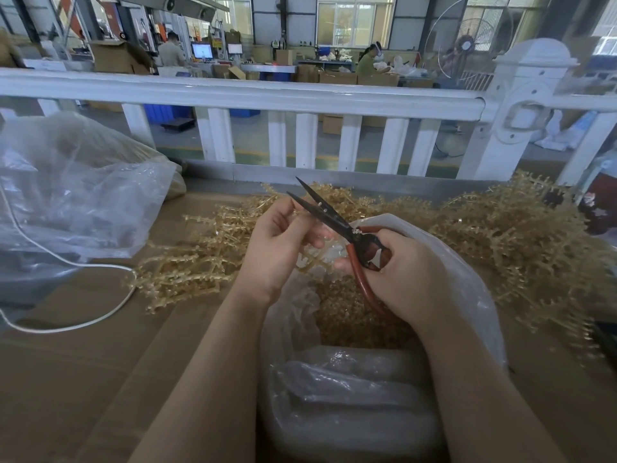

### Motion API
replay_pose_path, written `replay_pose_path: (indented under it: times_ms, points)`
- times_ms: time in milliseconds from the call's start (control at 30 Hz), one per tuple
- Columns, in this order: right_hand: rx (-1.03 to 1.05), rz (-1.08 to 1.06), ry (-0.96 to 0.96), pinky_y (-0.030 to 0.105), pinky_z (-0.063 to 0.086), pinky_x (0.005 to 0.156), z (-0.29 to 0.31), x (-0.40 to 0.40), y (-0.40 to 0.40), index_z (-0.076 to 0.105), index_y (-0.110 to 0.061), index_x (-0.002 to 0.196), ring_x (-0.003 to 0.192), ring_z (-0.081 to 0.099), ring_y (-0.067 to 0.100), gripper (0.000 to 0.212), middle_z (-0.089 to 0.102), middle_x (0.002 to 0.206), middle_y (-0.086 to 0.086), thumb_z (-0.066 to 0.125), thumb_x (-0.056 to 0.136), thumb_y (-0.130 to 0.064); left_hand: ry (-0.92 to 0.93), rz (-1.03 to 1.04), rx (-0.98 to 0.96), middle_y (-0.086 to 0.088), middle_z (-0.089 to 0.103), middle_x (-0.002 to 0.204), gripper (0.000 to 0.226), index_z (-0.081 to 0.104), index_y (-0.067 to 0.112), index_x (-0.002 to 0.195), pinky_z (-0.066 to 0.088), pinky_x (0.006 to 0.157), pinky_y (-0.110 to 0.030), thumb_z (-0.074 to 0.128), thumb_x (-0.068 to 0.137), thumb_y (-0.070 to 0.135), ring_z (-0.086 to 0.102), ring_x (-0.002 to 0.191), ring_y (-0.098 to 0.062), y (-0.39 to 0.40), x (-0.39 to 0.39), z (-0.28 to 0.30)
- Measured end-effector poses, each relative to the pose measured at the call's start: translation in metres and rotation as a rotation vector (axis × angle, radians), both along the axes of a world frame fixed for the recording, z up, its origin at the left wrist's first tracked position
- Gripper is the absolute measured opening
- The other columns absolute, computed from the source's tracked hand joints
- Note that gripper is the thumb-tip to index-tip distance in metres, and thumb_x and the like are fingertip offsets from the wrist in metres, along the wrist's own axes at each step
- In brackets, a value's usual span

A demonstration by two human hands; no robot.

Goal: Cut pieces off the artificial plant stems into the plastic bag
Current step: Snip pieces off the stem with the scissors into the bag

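Note:
My right hand point(397, 265) grips the red handles of a pair of scissors point(334, 222) whose dark blades stand apart and point up and to the left. My left hand point(280, 235) pinches a thin tan artificial plant stem point(310, 255) right beside the blades. Both hands hover over an open clear plastic bag point(467, 279) holding several small tan cut pieces point(354, 312). A loose pile of tan stems point(187, 262) lies left of the hands, and a bigger heap of stems point(507, 235) lies to the right.
A brown cardboard-covered table point(83, 362) carries everything. A large crumpled clear bag point(73, 195) sits at the left with a white cord point(100, 267) running past it. A white railing point(267, 91) stands behind the table, and people work far beyond it.

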State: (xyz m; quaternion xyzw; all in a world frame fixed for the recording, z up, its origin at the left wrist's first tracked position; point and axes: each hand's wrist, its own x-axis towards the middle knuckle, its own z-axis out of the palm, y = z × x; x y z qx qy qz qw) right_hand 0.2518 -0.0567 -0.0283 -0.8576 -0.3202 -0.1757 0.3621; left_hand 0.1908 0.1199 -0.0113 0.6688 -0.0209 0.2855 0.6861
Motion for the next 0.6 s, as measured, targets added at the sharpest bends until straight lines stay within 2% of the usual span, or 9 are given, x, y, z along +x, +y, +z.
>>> replay_pose_path:
  times_ms: [100, 200, 333, 433, 600]
  points:
    - [-0.007, -0.016, -0.001, 0.022, 0.055, 0.078, -0.0026, 0.0021, 0.0008, 0.074, -0.029, 0.105, 0.083, 0.064, 0.004, 0.062, 0.071, 0.094, -0.02, 0.062, 0.071, -0.079, -0.007, 0.008, 0.002, 0.003, 0.07, 0.071, 0.013, 0.065, 0.003, 0.104, 0.05, 0.062, -0.019, 0.052, 0.101, 0.005, 0.06, 0.059, -0.01, -0.0003, 0.0004, -0.0018]
    - [-0.006, -0.013, -0.009, 0.019, 0.055, 0.078, -0.0043, 0.0032, 0.0011, 0.075, -0.028, 0.104, 0.083, 0.065, 0.005, 0.058, 0.072, 0.092, -0.019, 0.064, 0.073, -0.075, -0.006, 0.02, 0.002, 0.003, 0.071, 0.07, 0.014, 0.065, 0.003, 0.102, 0.049, 0.06, -0.017, 0.052, 0.101, 0.005, 0.061, 0.058, -0.009, -0.0016, 0.001, -0.0015]
    - [0.007, -0.017, -0.022, 0.005, 0.045, 0.073, -0.0055, 0.0037, 0.0018, 0.074, -0.033, 0.102, 0.081, 0.063, 0.0, 0.055, 0.07, 0.089, -0.022, 0.063, 0.073, -0.077, -0.006, 0.033, 0.005, 0.003, 0.069, 0.072, 0.014, 0.066, 0.0, 0.101, 0.048, 0.063, -0.017, 0.053, 0.099, 0.003, 0.06, 0.062, -0.01, -0.0014, 0.001, -0.0011]
    - [0.037, 0.009, -0.007, 0.008, 0.049, 0.08, -0.0063, 0.0048, 0.002, 0.074, -0.032, 0.104, 0.087, 0.064, -0.001, 0.059, 0.07, 0.095, -0.022, 0.061, 0.072, -0.08, -0.002, 0.03, 0.028, 0.003, 0.069, 0.075, 0.014, 0.066, 0.004, 0.097, 0.05, 0.066, -0.02, 0.052, 0.099, 0.002, 0.059, 0.063, -0.01, -0.0036, 0.0008, -0.0001]
    - [0.038, 0.017, -0.021, 0.002, 0.043, 0.082, -0.0054, 0.0049, 0.0008, 0.071, -0.035, 0.106, 0.095, 0.06, -0.008, 0.054, 0.065, 0.1, -0.03, 0.064, 0.075, -0.078, -0.01, 0.034, 0.055, 0.003, 0.071, 0.077, 0.019, 0.068, 0.01, 0.096, 0.051, 0.066, -0.019, 0.053, 0.096, -0.002, 0.061, 0.064, -0.01, -0.0059, -0.0004, 0.0012]
